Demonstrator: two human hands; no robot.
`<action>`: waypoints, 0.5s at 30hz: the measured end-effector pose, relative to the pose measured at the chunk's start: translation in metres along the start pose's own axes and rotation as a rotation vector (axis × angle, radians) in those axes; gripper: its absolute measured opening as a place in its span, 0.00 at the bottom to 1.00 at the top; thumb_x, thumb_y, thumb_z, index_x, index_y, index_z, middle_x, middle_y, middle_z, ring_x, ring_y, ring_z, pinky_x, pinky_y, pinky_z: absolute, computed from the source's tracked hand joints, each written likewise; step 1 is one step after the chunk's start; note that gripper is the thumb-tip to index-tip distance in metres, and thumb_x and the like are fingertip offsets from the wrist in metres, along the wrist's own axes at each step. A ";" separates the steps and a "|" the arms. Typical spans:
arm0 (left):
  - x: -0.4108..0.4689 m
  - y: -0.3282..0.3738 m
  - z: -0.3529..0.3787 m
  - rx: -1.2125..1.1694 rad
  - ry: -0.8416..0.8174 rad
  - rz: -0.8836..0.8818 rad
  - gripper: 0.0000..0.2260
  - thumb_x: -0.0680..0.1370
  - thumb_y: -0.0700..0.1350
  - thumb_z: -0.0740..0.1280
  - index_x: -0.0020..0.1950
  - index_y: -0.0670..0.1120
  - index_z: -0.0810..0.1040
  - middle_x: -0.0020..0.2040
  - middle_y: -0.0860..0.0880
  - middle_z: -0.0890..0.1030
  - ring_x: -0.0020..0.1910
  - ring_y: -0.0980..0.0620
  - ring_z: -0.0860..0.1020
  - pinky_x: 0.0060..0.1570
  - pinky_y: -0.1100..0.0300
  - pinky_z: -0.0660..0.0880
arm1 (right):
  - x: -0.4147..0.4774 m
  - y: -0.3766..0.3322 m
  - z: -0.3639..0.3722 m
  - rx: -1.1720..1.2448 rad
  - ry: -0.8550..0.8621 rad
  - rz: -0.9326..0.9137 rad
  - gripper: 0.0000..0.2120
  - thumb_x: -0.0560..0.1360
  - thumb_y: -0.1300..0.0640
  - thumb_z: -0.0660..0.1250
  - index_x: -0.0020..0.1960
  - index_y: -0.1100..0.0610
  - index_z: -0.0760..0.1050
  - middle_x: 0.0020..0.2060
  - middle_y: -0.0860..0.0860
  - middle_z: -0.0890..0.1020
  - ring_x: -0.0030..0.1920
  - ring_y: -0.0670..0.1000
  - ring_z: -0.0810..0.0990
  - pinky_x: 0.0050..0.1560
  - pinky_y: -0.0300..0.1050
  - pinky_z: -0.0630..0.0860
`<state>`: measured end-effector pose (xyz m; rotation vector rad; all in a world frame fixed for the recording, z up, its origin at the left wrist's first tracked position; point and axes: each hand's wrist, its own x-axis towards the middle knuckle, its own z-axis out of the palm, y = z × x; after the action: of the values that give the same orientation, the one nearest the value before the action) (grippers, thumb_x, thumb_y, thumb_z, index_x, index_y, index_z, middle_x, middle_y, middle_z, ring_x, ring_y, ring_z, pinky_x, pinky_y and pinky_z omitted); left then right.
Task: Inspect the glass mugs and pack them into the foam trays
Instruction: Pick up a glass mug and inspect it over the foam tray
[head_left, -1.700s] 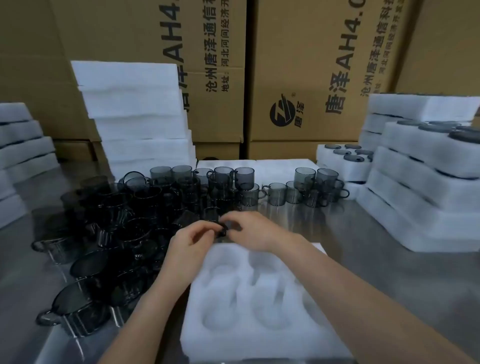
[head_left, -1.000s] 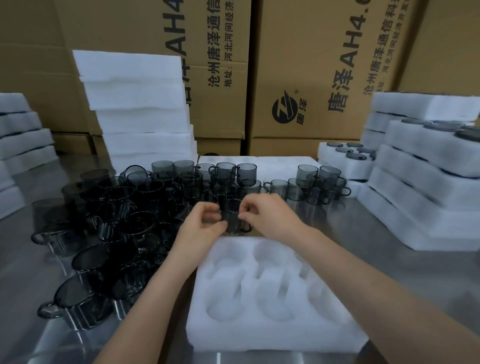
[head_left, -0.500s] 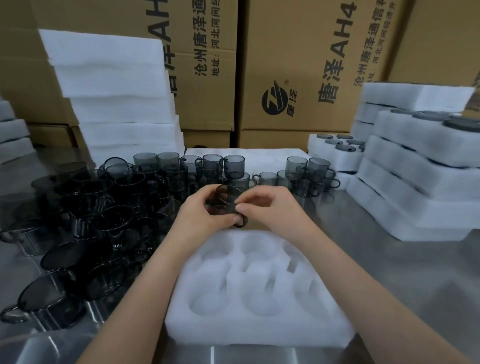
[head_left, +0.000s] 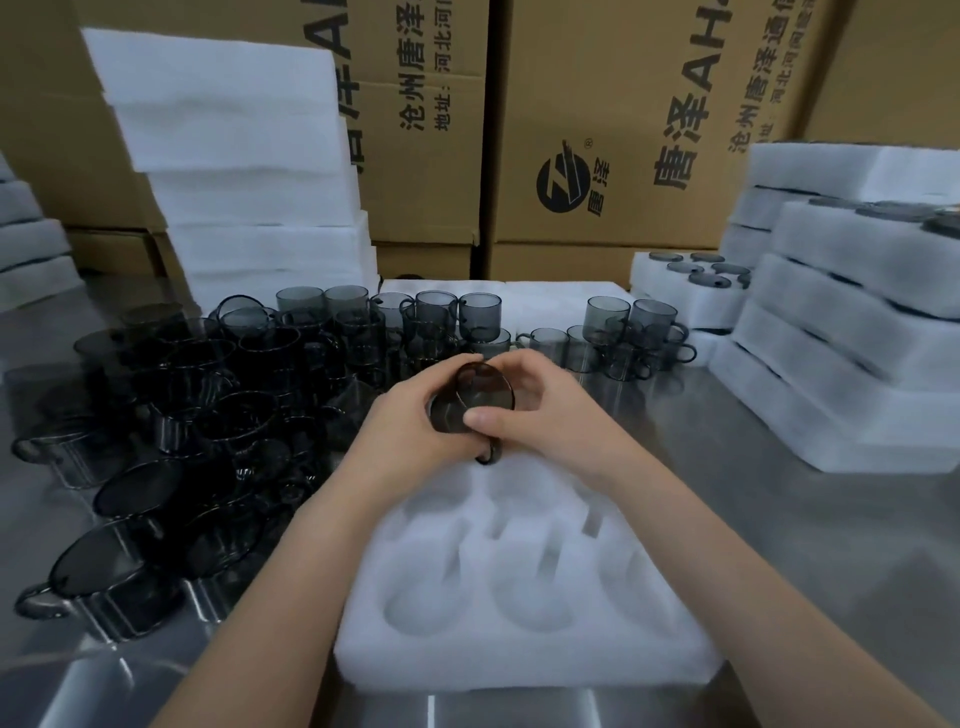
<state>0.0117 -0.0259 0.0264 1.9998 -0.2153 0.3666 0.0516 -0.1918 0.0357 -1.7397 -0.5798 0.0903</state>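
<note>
Both hands hold one smoky grey glass mug (head_left: 470, 397) above the far edge of the white foam tray (head_left: 524, 654). The mug is tipped on its side, its round end facing me and its handle hanging down. My left hand (head_left: 402, 434) cups it from the left; my right hand (head_left: 545, 410) grips it from the right, thumb across the front. All the round pockets of the tray that I can see hold nothing. A crowd of grey glass mugs (head_left: 208, 405) covers the steel table to the left and behind.
Stacked foam sheets (head_left: 234, 156) stand at the back left. Packed foam trays (head_left: 852, 332) are piled on the right, one lower tray (head_left: 691, 280) showing mug rims. Cardboard boxes (head_left: 623, 130) wall off the back. Bare steel table (head_left: 810, 545) lies right of the tray.
The mug was lifted from the pile and tipped from upright onto its side between both hands. The hands drew slightly toward me over the tray's far edge.
</note>
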 end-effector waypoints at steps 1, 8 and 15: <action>0.000 0.002 0.001 0.036 0.004 0.004 0.34 0.58 0.43 0.76 0.63 0.58 0.77 0.53 0.59 0.83 0.56 0.60 0.79 0.61 0.55 0.75 | 0.000 0.000 0.001 0.004 0.004 0.009 0.18 0.69 0.60 0.78 0.54 0.52 0.74 0.53 0.54 0.82 0.55 0.52 0.82 0.51 0.52 0.82; -0.005 0.009 -0.002 0.203 -0.012 0.018 0.29 0.60 0.40 0.77 0.57 0.62 0.78 0.48 0.62 0.82 0.49 0.59 0.80 0.51 0.57 0.77 | -0.002 -0.005 0.012 -0.046 0.068 0.083 0.20 0.69 0.49 0.78 0.49 0.54 0.68 0.45 0.56 0.82 0.35 0.44 0.82 0.34 0.40 0.78; -0.009 0.010 -0.004 0.219 -0.069 0.020 0.30 0.61 0.42 0.80 0.58 0.63 0.76 0.49 0.62 0.82 0.50 0.62 0.79 0.52 0.57 0.77 | -0.009 -0.017 0.021 0.050 0.180 0.235 0.23 0.68 0.45 0.78 0.46 0.56 0.68 0.39 0.54 0.81 0.29 0.44 0.80 0.28 0.40 0.78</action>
<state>-0.0003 -0.0273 0.0334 2.2299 -0.2470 0.3462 0.0305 -0.1743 0.0436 -1.7402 -0.2383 0.1103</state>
